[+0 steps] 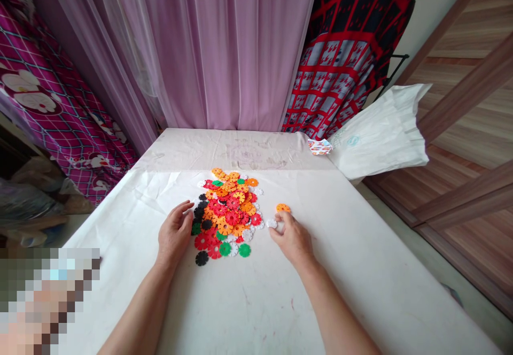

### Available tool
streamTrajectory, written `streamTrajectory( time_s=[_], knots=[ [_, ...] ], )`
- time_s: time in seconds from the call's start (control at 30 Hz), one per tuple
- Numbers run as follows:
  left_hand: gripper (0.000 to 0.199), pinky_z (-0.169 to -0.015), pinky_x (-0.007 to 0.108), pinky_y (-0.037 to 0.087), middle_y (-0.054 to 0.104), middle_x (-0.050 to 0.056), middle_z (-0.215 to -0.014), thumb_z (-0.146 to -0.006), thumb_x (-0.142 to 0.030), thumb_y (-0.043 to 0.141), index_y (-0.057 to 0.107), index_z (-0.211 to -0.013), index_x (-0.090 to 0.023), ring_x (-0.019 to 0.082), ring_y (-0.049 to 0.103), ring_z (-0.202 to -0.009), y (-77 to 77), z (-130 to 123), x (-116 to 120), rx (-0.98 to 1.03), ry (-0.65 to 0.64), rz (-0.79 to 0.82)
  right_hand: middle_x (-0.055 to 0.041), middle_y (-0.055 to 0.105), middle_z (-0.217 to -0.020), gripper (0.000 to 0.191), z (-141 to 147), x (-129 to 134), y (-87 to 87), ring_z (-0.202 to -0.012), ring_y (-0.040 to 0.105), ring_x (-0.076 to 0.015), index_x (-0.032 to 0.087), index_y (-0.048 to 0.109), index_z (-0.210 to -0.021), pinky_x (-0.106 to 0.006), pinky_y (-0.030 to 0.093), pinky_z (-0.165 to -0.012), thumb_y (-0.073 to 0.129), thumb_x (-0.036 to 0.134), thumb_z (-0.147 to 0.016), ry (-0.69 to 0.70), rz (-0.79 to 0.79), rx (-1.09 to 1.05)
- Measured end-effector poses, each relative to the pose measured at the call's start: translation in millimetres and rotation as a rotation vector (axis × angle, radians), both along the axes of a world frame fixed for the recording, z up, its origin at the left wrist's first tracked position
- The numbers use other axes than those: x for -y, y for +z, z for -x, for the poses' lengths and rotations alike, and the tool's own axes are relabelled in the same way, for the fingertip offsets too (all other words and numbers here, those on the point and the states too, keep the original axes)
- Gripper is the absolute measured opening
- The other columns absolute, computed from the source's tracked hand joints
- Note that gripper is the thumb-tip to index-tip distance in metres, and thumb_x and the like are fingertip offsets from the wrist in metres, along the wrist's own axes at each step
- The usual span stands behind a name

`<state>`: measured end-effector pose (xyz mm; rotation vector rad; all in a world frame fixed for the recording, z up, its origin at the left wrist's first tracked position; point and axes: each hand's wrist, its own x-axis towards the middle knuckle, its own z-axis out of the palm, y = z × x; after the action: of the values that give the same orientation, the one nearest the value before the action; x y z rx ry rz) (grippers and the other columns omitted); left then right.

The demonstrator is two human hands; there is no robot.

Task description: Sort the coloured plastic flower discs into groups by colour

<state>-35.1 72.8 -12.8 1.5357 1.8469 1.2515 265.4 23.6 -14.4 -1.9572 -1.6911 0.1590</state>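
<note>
A heap of plastic snowflake discs (232, 205) in orange, red, black, green and white lies on the table. My left hand (175, 232) rests at the heap's left edge, fingers loosely curved and apart, holding nothing. To the right of the heap, my right hand (294, 237) has its thumb and index finger around a white snowflake disc (271, 223). Just beyond the right fingertips is an orange snowflake disc (282, 208), apart from the heap. A black disc (201, 259) and a green disc (244, 250) lie along the near side.
A pale cloth or sheet covers the table (248, 312). At its far right corner stand a small patterned paper box (319, 147) and a white bag (380, 130). Purple curtains (224, 50) hang behind. A blurred patch (44, 301) covers the lower left.
</note>
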Motion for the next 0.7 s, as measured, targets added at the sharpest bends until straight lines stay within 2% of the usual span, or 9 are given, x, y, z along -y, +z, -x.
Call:
streamTrajectory(
  time_s=[0.27,0.43,0.57,0.7],
  knots=[
    [0.034,-0.082,0.034,0.054,0.068,0.004,-0.122,-0.079,-0.044,0.051,0.07,-0.099,-0.025,0.017,0.067,-0.081,4.8,-1.9,1.3,-0.008,0.01,-0.008,0.0001,0.072,-0.093,0.018,0.7,-3.9,0.5,-0.074,0.064,-0.0154,0.025,0.061,-0.095,-0.025,0.036,-0.061,0.063,0.024,-0.077,0.004,-0.024,0.08],
    [0.033,-0.087,0.035,0.054,0.068,0.004,-0.121,-0.079,-0.042,0.051,0.07,-0.099,-0.025,0.019,0.067,-0.093,3.9,-2.7,0.8,0.008,0.009,-0.031,-0.0015,0.07,-0.1,0.022,-2.8,-3.5,2.1,-0.076,0.064,-0.0155,0.024,0.062,-0.098,-0.026,0.04,-0.064,0.063,0.022,-0.076,-0.012,-0.025,0.069],
    [0.033,-0.091,0.037,0.052,0.068,0.004,-0.122,-0.079,-0.042,0.05,0.07,-0.1,-0.025,0.02,0.066,-0.1,4.3,-3.1,0.6,0.006,0.007,-0.015,-0.0028,0.069,-0.103,0.019,9.8,0.6,11.4,-0.085,0.063,-0.0167,0.023,0.063,-0.096,-0.026,0.042,-0.07,0.064,0.024,-0.077,0.069,-0.056,0.09],
    [0.033,-0.09,0.036,0.053,0.067,0.004,-0.123,-0.079,-0.042,0.05,0.07,-0.1,-0.025,0.02,0.066,-0.099,6.3,-3.9,1.0,0.004,0.006,-0.004,-0.0017,0.072,-0.097,0.014,27.0,-0.7,18.7,-0.095,0.061,-0.0198,0.025,0.064,-0.093,-0.027,0.041,-0.073,0.065,0.027,-0.079,0.146,0.024,0.143]
  ],
)
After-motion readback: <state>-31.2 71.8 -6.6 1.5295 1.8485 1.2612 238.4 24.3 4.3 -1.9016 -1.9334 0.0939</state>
